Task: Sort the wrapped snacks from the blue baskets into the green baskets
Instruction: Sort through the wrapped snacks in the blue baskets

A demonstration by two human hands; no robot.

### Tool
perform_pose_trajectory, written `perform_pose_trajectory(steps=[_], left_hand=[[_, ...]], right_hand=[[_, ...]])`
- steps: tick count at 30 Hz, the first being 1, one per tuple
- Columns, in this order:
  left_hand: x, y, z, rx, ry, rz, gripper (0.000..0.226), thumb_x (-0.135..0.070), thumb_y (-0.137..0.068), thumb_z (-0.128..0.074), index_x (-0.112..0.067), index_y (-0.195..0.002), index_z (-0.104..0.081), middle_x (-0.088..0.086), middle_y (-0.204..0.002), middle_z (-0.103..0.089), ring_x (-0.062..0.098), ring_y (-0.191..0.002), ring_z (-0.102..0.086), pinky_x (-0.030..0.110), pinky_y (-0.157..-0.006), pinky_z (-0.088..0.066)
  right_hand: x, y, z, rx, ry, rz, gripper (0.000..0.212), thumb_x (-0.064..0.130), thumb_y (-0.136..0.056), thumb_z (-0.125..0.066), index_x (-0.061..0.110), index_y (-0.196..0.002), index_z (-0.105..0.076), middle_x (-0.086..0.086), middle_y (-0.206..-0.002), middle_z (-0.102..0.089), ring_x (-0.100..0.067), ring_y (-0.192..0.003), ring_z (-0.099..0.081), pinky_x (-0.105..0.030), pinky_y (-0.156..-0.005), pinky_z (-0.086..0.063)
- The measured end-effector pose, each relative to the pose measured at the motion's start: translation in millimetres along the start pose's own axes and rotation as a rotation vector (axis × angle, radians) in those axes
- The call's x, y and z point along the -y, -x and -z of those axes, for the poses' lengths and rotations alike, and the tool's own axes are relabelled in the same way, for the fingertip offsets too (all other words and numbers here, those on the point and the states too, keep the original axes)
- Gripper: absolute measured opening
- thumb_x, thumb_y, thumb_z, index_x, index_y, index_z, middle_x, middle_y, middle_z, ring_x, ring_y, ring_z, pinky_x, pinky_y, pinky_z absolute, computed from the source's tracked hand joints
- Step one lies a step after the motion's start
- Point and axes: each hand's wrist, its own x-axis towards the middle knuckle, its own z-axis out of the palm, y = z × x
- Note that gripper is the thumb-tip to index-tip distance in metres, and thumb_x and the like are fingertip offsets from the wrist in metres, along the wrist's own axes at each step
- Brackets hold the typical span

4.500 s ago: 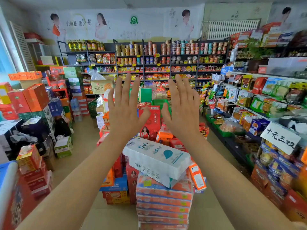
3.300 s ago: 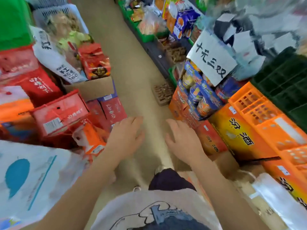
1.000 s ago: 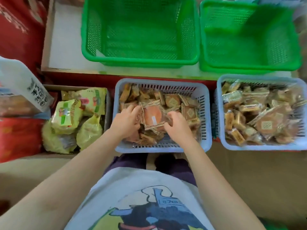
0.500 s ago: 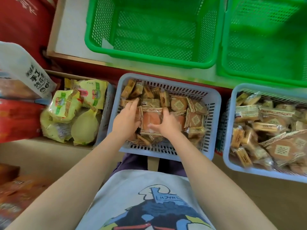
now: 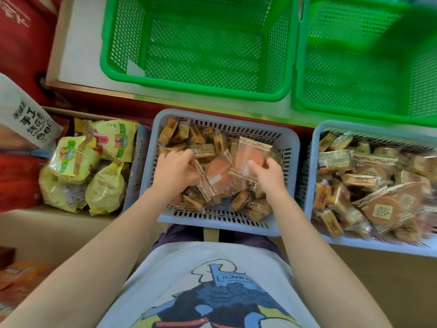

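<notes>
From the head view I am looking straight down at both hands working inside the left blue basket (image 5: pixel 287 147), which is sitting just in front of my knees and is packed with small wrapped snacks. My right hand (image 5: pixel 268 176) is pinching a round orange cake in a clear wrapper (image 5: pixel 248 159), thumb over its front and fingers curled behind, and is holding it tilted up above the pile. My left hand (image 5: pixel 176 170) is curling its fingers round the edge of a second orange wrapped cake (image 5: pixel 216 175), which is lying against the first one, still down among the other snacks. The right blue basket (image 5: pixel 314 162) is standing just beside, also heaped with wrapped snacks. Beyond them, on a white shelf (image 5: pixel 82 50), the left green basket (image 5: pixel 201 91) and the right green basket (image 5: pixel 354 112) are sitting side by side, holding no snacks. To my left, yellow snack bags (image 5: pixel 78 166) are lying in a cardboard box.
</notes>
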Motion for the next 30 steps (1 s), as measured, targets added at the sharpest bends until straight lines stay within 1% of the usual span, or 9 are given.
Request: perform_pose_trajectory(steps=[5,7,12,14,16,19,23,26,30], left_hand=[[-5,-7,5,0.035,0.073,0.016,0.026,-0.038,-0.085,-0.073,-0.022,-0.098,-0.057,-0.003,-0.092,-0.067,0.026,-0.094,-0.061,0.040,-0.088,-0.040],[-10,-7,7,0.067,0.213,0.073,0.025,-0.037,-0.085,-0.074,-0.020,-0.095,-0.059,-0.003,-0.088,-0.066,0.024,-0.087,-0.062,0.038,-0.081,-0.048],[-15,-8,25,0.056,0.574,0.287,0.025,-0.035,-0.084,-0.077,-0.018,-0.099,-0.065,-0.008,-0.090,-0.064,0.013,-0.088,-0.061,0.024,-0.068,-0.049],[-18,-8,32,0.060,0.730,0.312,0.029,-0.036,-0.083,-0.078,-0.017,-0.103,-0.067,-0.007,-0.098,-0.067,0.012,-0.093,-0.063,0.028,-0.077,-0.053],[-30,-9,34,0.094,0.844,0.314,0.027,-0.034,-0.083,-0.079,-0.020,-0.104,-0.068,-0.007,-0.101,-0.069,0.013,-0.094,-0.066,0.032,-0.082,-0.056],[-52,-16,32,0.181,0.976,0.289,0.022,-0.028,-0.085,-0.077,-0.023,-0.106,-0.071,-0.004,-0.102,-0.073,0.015,-0.092,-0.071,0.037,-0.085,-0.060],[-52,-23,20,0.133,0.677,0.258,0.023,-0.030,-0.093,-0.065,-0.024,-0.114,-0.067,-0.006,-0.111,-0.068,0.012,-0.101,-0.064,0.031,-0.087,-0.054],[-49,-20,3,0.194,0.368,0.207,0.041,-0.037,-0.092,-0.066,-0.018,-0.128,-0.059,0.000,-0.125,-0.063,0.014,-0.106,-0.058,0.030,-0.084,-0.050],[-59,-18,-26,0.247,0.055,0.128,0.075,-0.060,-0.083,-0.067,-0.018,-0.141,-0.045,0.011,-0.136,-0.051,0.029,-0.129,-0.044,0.042,-0.097,-0.050]], right_hand=[[-16,-25,33,-0.111,-0.408,-0.287,0.023,0.019,-0.098,-0.062,0.009,-0.119,-0.060,-0.008,-0.114,-0.066,-0.021,-0.092,-0.066,-0.030,-0.069,-0.058],[-26,-29,35,-0.127,-0.503,-0.365,0.028,0.013,-0.097,-0.063,0.003,-0.122,-0.059,-0.013,-0.118,-0.066,-0.024,-0.093,-0.068,-0.031,-0.073,-0.059],[-25,-8,21,-0.373,0.036,-0.278,0.047,0.024,-0.092,-0.065,0.010,-0.131,-0.043,-0.010,-0.136,-0.044,-0.026,-0.100,-0.057,-0.040,-0.084,-0.050],[-15,14,10,-0.231,-0.002,-0.090,0.039,0.039,-0.095,-0.063,0.018,-0.125,-0.050,-0.003,-0.132,-0.051,-0.020,-0.101,-0.056,-0.036,-0.086,-0.049],[1,36,-2,0.176,-0.143,-0.044,0.044,0.053,-0.094,-0.058,0.019,-0.123,-0.056,0.001,-0.123,-0.064,-0.017,-0.104,-0.064,-0.036,-0.091,-0.054],[6,43,-7,0.466,-0.214,-0.104,0.037,0.041,-0.093,-0.068,0.017,-0.121,-0.061,-0.001,-0.106,-0.076,-0.019,-0.090,-0.074,-0.030,-0.073,-0.058],[-6,23,10,0.204,-0.279,-0.195,0.030,0.032,-0.095,-0.067,0.011,-0.116,-0.063,-0.007,-0.102,-0.074,-0.013,-0.062,-0.064,-0.026,-0.059,-0.049],[-15,2,23,0.046,-0.428,-0.244,0.032,0.028,-0.097,-0.065,0.006,-0.120,-0.059,-0.010,-0.098,-0.070,-0.014,-0.064,-0.065,-0.027,-0.059,-0.052],[-26,-9,21,-0.013,-0.403,-0.322,0.036,0.022,-0.098,-0.065,0.008,-0.124,-0.046,-0.015,-0.101,-0.066,-0.018,-0.065,-0.066,-0.028,-0.060,-0.056]])
